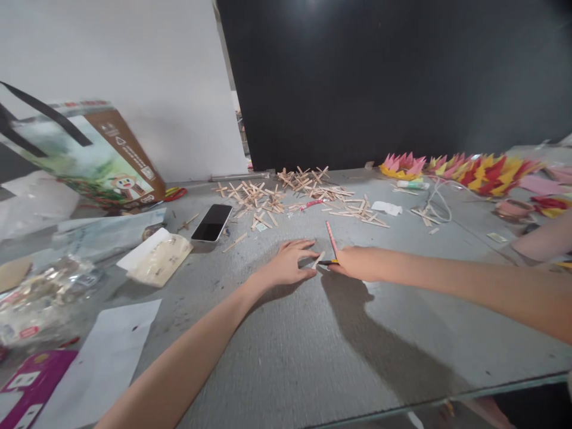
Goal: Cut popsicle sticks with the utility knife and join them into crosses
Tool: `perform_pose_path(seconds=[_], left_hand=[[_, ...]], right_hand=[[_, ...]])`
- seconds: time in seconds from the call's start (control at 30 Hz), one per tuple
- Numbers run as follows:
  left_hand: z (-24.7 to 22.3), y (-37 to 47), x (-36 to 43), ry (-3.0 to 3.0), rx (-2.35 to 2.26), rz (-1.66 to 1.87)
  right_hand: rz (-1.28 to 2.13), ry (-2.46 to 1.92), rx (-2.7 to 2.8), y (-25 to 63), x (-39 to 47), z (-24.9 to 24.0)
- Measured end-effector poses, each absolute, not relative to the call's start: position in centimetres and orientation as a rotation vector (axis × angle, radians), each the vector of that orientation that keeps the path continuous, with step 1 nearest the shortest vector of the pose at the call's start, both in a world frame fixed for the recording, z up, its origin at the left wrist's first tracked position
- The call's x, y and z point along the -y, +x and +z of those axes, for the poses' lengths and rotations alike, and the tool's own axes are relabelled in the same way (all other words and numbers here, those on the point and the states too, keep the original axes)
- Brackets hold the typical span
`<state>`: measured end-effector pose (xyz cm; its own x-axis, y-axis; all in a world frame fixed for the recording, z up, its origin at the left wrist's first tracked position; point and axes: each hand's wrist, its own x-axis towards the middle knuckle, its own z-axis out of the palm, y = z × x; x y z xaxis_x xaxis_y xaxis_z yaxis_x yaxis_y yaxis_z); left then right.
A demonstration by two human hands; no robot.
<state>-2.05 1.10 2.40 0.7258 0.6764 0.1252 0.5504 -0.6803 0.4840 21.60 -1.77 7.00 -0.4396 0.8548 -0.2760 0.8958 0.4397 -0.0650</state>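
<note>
Just a wooden stick (320,259) — pale, slim, short — in the left hand (291,262).

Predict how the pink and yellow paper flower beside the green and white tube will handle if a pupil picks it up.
The paper flower is probably light, being made of thin paper. Its pointed petals would likely crumple if pinched. Sitting low and broad, it seems unlikely to roll.

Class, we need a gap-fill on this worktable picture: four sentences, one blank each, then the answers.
1. The tall brown-and-green printed bag has ____ handles.
2. The silver-edged smartphone lies to the ____ of the crossed wooden sticks.
3. The slim pink rod sticks up from the person's ____ hand.
4. The spiky paper shapes are pink, yellow and ____.

Answers: black; left; right; red
</note>
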Motion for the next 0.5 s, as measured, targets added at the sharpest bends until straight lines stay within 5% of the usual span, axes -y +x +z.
perform_pose_path(seconds=[0.5], left_hand=[[4.6,-1.1,0.3,2.535,-0.831,0.451]], right_hand=[[-0.330,1.748,-2.327,21.4,3.8,5.2]])
